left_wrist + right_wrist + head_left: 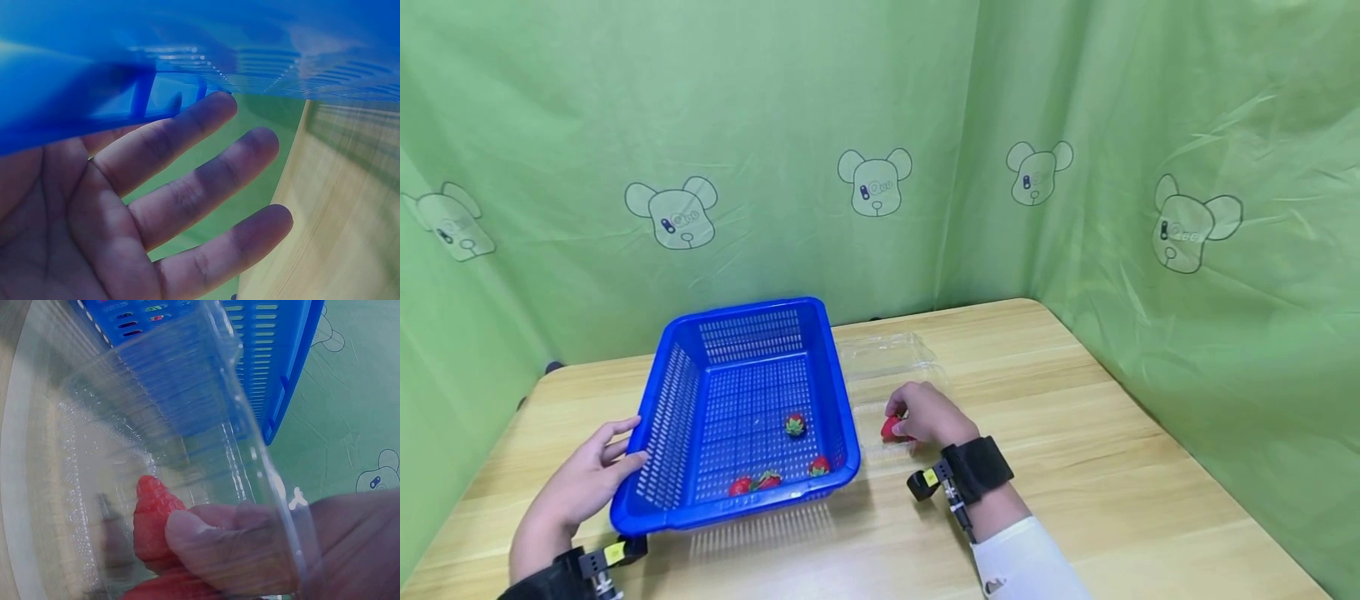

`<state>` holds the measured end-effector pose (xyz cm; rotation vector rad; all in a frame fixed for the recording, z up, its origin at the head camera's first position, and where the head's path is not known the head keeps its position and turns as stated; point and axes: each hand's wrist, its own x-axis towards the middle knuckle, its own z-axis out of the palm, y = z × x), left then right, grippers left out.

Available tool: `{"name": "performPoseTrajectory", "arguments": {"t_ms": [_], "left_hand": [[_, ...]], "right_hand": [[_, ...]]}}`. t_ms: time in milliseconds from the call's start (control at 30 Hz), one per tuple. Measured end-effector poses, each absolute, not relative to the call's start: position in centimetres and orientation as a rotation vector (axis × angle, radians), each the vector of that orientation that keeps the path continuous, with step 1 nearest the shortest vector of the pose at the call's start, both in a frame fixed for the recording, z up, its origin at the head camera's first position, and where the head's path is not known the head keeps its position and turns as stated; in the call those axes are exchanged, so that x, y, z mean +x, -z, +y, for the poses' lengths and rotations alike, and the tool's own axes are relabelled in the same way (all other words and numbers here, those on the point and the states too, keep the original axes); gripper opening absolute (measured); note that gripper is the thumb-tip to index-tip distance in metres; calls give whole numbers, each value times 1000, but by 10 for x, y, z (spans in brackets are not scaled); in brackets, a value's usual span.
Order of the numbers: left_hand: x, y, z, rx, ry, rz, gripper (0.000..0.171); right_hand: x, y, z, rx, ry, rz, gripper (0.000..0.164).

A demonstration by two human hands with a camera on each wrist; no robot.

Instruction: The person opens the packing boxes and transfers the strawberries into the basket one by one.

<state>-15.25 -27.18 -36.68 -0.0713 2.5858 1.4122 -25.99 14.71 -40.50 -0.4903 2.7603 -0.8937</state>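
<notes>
A blue plastic basket [756, 392] stands in the left half of the head view, its near end apparently raised above the table. Inside lie several strawberries [794, 425], mostly along the near wall. My left hand [583, 479] holds the basket's left rim; in the left wrist view three fingers [206, 187] spread out below the blue edge, with the thumb unseen. To the basket's right, my right hand [928, 412] reaches into a clear plastic box [887, 354]. Its thumb and fingers pinch a strawberry [156, 522]. Another strawberry [169, 589] shows right below, partly cut off.
Everything stands on a wooden table [1075, 467]. A green curtain [775, 100] printed with bear heads surrounds its back and sides. The clear box's raised wall [247, 412] crosses in front of my right hand in the right wrist view.
</notes>
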Motion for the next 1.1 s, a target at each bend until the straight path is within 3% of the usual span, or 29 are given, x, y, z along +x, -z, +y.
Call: {"name": "performPoseTrajectory", "arguments": {"t_ms": [1100], "left_hand": [[-153, 368, -272, -89, -1414, 2585, 59]], "right_hand": [[-261, 404, 145, -502, 870, 2806, 13]]}}
